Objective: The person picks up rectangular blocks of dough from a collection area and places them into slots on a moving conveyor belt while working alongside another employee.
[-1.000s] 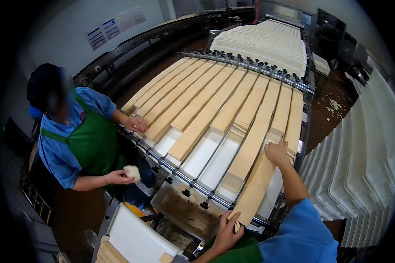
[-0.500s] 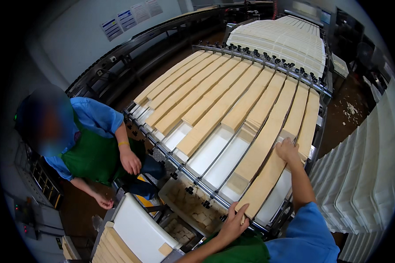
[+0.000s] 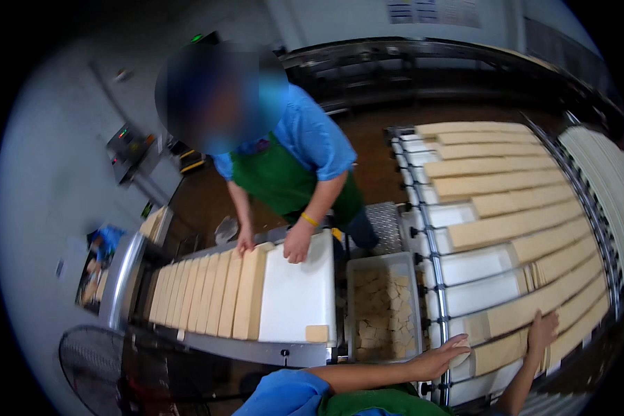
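Note:
At the lower right, my left hand curls its fingers round a pale dough piece by the near end of a lane. Just beyond it lies the end of a long beige stack of dough sheets. My right hand rests on the stacks farther along the lane, its fingers apart. Several similar long stacks lie side by side on the white belt, parted by thin metal rods.
A bin of dough scraps stands left of the belt. Across from me a co-worker in a green apron handles upright slabs on a second white conveyor. A fan stands at the lower left.
My view has swung left, bringing the co-worker's conveyor into full sight. The co-worker's hands have come onto the slabs and conveyor. My right hand's fingers have spread on the stacks.

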Demonstrator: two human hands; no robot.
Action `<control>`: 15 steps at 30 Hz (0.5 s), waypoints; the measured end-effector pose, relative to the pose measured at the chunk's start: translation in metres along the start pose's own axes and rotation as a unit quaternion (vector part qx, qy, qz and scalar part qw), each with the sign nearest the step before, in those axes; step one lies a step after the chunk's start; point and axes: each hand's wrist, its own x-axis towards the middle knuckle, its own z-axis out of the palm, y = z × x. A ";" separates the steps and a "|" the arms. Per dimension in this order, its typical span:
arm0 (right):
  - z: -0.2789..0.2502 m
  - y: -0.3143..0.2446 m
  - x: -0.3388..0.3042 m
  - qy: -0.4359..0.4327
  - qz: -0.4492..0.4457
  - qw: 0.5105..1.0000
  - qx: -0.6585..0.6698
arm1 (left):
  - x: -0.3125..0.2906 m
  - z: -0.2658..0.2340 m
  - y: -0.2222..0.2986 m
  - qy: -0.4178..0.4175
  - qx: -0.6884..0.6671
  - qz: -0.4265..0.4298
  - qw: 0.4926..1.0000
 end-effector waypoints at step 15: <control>0.045 -0.151 -0.117 0.098 -0.461 0.848 0.243 | -0.149 -0.109 -0.002 0.444 0.067 -0.176 0.876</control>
